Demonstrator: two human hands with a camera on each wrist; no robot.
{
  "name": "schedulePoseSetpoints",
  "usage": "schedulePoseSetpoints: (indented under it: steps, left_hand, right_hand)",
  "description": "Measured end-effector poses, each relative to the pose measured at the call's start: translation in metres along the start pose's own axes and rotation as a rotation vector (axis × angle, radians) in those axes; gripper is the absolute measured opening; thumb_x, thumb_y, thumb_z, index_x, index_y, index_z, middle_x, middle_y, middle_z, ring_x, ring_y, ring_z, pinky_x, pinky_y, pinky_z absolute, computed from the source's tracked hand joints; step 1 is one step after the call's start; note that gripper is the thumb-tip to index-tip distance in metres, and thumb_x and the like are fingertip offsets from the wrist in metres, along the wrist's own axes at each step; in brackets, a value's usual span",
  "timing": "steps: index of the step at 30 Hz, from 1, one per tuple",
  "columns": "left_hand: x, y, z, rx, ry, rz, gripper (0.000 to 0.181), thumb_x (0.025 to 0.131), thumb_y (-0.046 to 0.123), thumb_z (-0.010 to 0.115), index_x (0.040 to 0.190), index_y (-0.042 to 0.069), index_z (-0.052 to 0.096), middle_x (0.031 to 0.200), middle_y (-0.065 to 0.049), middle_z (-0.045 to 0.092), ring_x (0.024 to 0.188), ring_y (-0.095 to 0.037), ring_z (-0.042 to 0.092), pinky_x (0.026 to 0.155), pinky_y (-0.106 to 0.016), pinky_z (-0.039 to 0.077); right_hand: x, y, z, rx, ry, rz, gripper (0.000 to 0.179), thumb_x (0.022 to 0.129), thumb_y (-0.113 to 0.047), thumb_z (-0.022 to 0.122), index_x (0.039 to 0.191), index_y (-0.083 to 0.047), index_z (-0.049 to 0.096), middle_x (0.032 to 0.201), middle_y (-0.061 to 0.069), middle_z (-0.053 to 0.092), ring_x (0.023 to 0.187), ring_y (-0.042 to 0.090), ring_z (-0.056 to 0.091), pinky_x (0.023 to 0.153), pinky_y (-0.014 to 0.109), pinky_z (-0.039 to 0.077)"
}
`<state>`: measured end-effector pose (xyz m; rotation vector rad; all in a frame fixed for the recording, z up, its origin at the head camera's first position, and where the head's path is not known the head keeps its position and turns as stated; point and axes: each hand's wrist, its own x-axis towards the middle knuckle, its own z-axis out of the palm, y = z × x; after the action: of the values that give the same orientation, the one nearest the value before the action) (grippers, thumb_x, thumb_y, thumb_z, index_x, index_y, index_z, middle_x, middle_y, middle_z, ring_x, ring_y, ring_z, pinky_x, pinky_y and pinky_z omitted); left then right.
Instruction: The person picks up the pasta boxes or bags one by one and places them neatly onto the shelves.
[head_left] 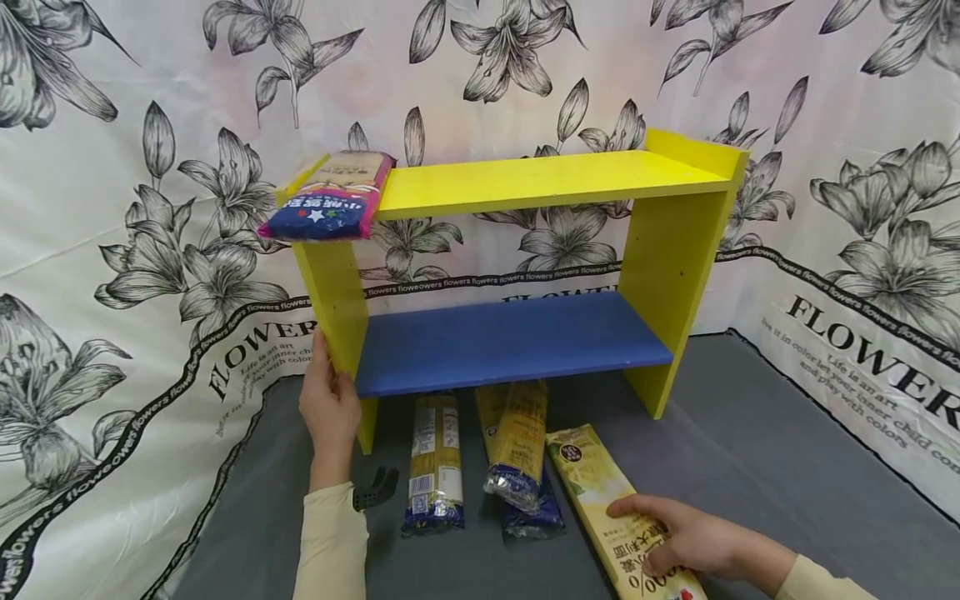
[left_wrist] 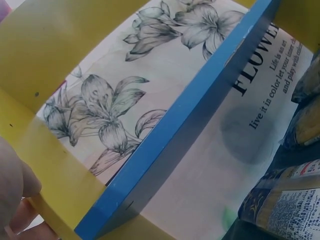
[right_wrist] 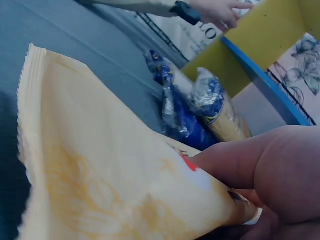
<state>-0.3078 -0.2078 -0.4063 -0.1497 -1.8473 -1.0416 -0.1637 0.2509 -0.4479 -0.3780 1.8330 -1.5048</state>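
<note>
A small yellow shelf [head_left: 525, 179] with a blue lower board [head_left: 510, 337] stands in the middle of the head view. My left hand [head_left: 330, 408] grips the front edge of its left side panel, thumb and fingers on either side in the left wrist view. In my right hand [head_left: 686, 533] is a flat, pale yellow packet of pasta [head_left: 592, 492], pinched near its lower end; its sealed edge [right_wrist: 30, 110] fills the left of the right wrist view. Beside that packet, several spaghetti packets [head_left: 517, 442] lie partly under the blue board, some overlapping.
A pink and blue packet [head_left: 330, 200] lies on the shelf top's left end, sticking out past the front edge. Another spaghetti packet [head_left: 435, 467] lies below, near the left panel. Flower-printed cloth [head_left: 187, 275] hangs behind and around the grey table surface [head_left: 750, 467].
</note>
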Motion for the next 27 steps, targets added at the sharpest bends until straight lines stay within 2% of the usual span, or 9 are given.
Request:
schedulePoseSetpoints:
  steps: [4, 7, 8, 12, 16, 22, 25, 27]
  left_hand:
    - [-0.004, 0.000, 0.000, 0.003, -0.008, -0.012, 0.067, 0.093, -0.014, 0.051, 0.157, 0.006, 0.040, 0.134, -0.028, 0.060, 0.119, -0.048, 0.063, 0.090, -0.062, 0.053]
    - [-0.004, 0.000, 0.000, 0.008, -0.002, 0.006, 0.066, 0.093, -0.013, 0.051, 0.156, 0.004, 0.041, 0.131, -0.029, 0.062, 0.114, -0.048, 0.064, 0.086, -0.060, 0.052]
    - [-0.003, 0.000, 0.000, 0.010, 0.004, 0.013, 0.065, 0.093, -0.013, 0.051, 0.155, 0.004, 0.042, 0.129, -0.029, 0.062, 0.112, -0.048, 0.064, 0.084, -0.059, 0.052]
    - [-0.002, 0.002, 0.001, 0.018, 0.029, 0.043, 0.063, 0.093, -0.013, 0.050, 0.154, 0.001, 0.043, 0.124, -0.029, 0.064, 0.104, -0.049, 0.064, 0.078, -0.057, 0.048]
    - [-0.001, 0.002, -0.001, 0.021, 0.026, 0.029, 0.065, 0.093, -0.013, 0.051, 0.155, 0.002, 0.042, 0.128, -0.028, 0.064, 0.106, -0.048, 0.065, 0.078, -0.057, 0.051]
    - [-0.003, 0.002, -0.001, 0.029, 0.021, 0.024, 0.065, 0.093, -0.013, 0.051, 0.155, 0.001, 0.042, 0.131, -0.029, 0.062, 0.108, -0.048, 0.065, 0.078, -0.058, 0.051]
    - [-0.002, 0.002, 0.000, 0.026, 0.025, 0.034, 0.064, 0.093, -0.013, 0.050, 0.155, 0.001, 0.041, 0.129, -0.030, 0.062, 0.109, -0.050, 0.063, 0.081, -0.060, 0.049]
    - [-0.002, 0.002, 0.000, 0.025, 0.021, 0.030, 0.064, 0.093, -0.013, 0.050, 0.155, 0.001, 0.041, 0.128, -0.030, 0.062, 0.109, -0.050, 0.063, 0.080, -0.060, 0.049]
  right_hand:
    - [-0.018, 0.020, -0.001, 0.075, -0.069, -0.048, 0.066, 0.093, 0.006, 0.054, 0.154, 0.008, 0.031, 0.136, 0.014, 0.054, 0.110, 0.015, 0.055, 0.089, 0.027, 0.048]
    - [-0.032, 0.034, -0.002, 0.136, -0.108, -0.063, 0.059, 0.100, 0.001, 0.048, 0.156, 0.005, 0.031, 0.146, 0.007, 0.049, 0.119, 0.011, 0.051, 0.095, 0.027, 0.045]
    - [-0.035, 0.039, -0.002, 0.171, -0.124, -0.069, 0.056, 0.103, -0.002, 0.047, 0.157, 0.003, 0.031, 0.143, 0.006, 0.051, 0.119, 0.012, 0.053, 0.097, 0.028, 0.047]
    - [-0.045, 0.054, -0.006, 0.237, -0.179, -0.114, 0.048, 0.108, -0.010, 0.041, 0.156, -0.018, 0.040, 0.143, -0.002, 0.050, 0.125, 0.011, 0.057, 0.104, 0.029, 0.049]
    - [-0.052, 0.062, -0.010, 0.303, -0.246, -0.158, 0.049, 0.110, -0.010, 0.037, 0.149, -0.036, 0.047, 0.141, 0.000, 0.052, 0.125, 0.013, 0.059, 0.107, 0.030, 0.049]
    - [-0.066, 0.056, -0.013, 0.420, -0.299, -0.210, 0.054, 0.110, -0.008, 0.031, 0.151, -0.039, 0.046, 0.145, -0.001, 0.053, 0.130, 0.016, 0.059, 0.111, 0.036, 0.048]
    - [-0.076, 0.042, -0.011, 0.503, -0.316, -0.240, 0.059, 0.110, -0.003, 0.027, 0.154, -0.038, 0.044, 0.147, 0.001, 0.053, 0.134, 0.019, 0.057, 0.114, 0.039, 0.046]
    - [-0.086, 0.029, -0.008, 0.559, -0.292, -0.231, 0.063, 0.109, 0.000, 0.026, 0.153, -0.039, 0.044, 0.147, 0.004, 0.055, 0.134, 0.022, 0.057, 0.113, 0.040, 0.047]
